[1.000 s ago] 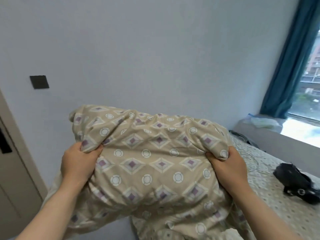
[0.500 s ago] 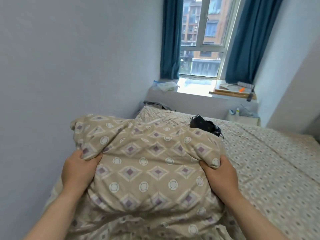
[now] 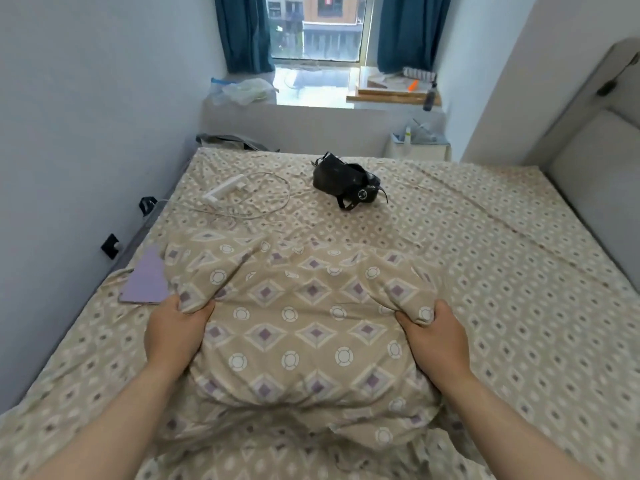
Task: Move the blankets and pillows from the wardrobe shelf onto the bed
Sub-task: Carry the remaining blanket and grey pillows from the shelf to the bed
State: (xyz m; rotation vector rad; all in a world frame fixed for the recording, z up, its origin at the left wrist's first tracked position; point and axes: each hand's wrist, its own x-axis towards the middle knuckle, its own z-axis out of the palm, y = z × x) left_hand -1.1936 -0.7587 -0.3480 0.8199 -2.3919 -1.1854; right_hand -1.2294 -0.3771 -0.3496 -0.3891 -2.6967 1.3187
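The folded blanket (image 3: 304, 327) sits bunched between my two hands, low over the near half of the bed (image 3: 502, 271), and its underside looks to be touching the sheet already. Its long axis runs left to right across my view. My left hand (image 3: 173, 336) has its grip pinched on a fold at the left end, my right hand (image 3: 438, 341) the same at the right end; both are equally near. I judge the next move is simply to let go. A purple notebook (image 3: 147, 282) lies just beside the left corner; a black headset (image 3: 346, 181) and white cable (image 3: 242, 192) lie well beyond.
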